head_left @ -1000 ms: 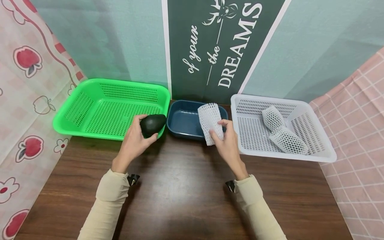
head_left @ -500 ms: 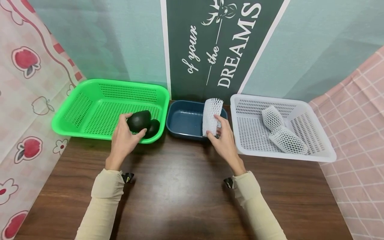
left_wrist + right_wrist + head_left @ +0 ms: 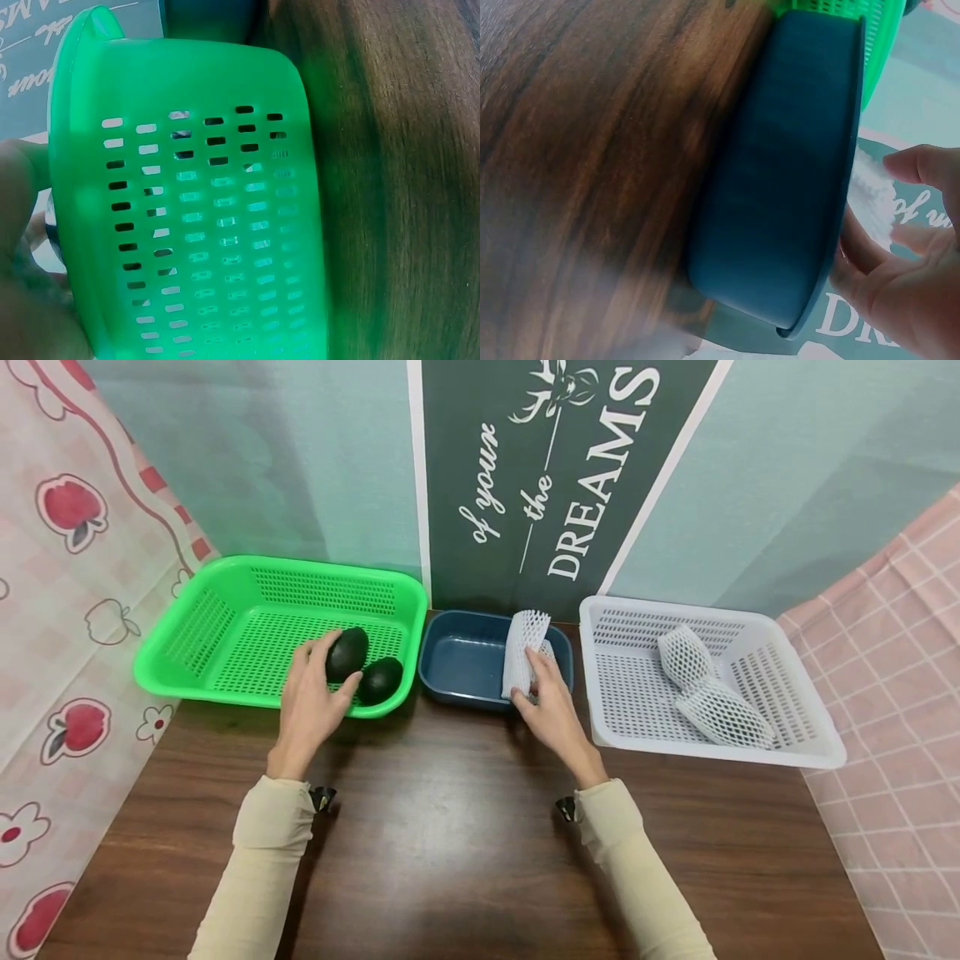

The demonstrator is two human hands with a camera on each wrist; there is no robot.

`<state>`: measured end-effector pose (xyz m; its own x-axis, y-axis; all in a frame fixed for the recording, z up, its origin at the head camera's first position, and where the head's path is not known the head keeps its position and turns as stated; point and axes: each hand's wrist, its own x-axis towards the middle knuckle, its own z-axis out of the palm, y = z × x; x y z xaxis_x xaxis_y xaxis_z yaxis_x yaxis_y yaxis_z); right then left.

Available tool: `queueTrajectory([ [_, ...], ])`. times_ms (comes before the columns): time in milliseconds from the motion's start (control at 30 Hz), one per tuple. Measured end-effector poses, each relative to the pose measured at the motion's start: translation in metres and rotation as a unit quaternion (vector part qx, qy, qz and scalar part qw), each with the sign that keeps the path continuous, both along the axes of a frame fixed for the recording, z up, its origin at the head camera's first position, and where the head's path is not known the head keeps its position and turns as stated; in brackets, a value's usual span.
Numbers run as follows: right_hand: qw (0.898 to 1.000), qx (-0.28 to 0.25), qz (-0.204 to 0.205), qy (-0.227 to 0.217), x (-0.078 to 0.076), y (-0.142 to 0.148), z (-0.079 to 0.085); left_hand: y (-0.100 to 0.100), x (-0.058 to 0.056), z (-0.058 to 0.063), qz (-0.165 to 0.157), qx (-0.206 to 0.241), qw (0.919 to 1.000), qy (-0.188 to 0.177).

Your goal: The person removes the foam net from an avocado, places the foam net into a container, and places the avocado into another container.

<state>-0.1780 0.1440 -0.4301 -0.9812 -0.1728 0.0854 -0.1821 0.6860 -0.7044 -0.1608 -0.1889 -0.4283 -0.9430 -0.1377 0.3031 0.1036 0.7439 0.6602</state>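
My left hand [image 3: 309,697] is curled round a black, egg-shaped avocado [image 3: 347,654], low inside the green basket [image 3: 225,695]. A second avocado [image 3: 380,681] lies beside it in the basket's near right corner. In the left wrist view the basket wall covers most of the held fruit and part of the hand [image 3: 26,255]. My right hand [image 3: 551,710] pinches a white foam net sleeve [image 3: 519,652] over the right part of the navy blue tub [image 3: 431,681]. More white netting [image 3: 546,650] shows behind the fingers. The right wrist view has the hand [image 3: 907,255] at the tub's rim.
A white basket [image 3: 611,735] on the right holds two net-wrapped pieces [image 3: 684,656]. All three containers stand in a row along the back of the brown wooden table [image 3: 450,843], against a printed cloth backdrop [image 3: 495,552]. Patterned cloth hangs on both sides.
My left hand has carried the avocado leftward and down into the green basket, uncovering the second avocado. My right hand has lowered the foam net sleeve into the blue tub.
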Motion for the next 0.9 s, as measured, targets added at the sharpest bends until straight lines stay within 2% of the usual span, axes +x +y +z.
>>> queueTrajectory([
  [200, 0.998, 0.057, 0.009, -0.011, -0.003, -0.003, -0.005, 0.003, 0.001, -0.002, 0.002, -0.024, 0.9996, -0.011],
  [467, 0.994, 0.110, -0.002, 0.027, -0.009, -0.005, -0.010, 0.004, -0.001, -0.001, 0.005, -0.038, 0.9990, -0.022],
  [700, 0.993, 0.118, -0.012, 0.000, -0.010, -0.006, -0.012, 0.004, -0.002, 0.003, 0.012, -0.044, 0.9972, -0.060],
  [900, 0.994, 0.109, -0.023, 0.003, -0.010, -0.008, -0.013, 0.003, -0.003, 0.005, 0.007, -0.052, 0.9935, -0.101],
])
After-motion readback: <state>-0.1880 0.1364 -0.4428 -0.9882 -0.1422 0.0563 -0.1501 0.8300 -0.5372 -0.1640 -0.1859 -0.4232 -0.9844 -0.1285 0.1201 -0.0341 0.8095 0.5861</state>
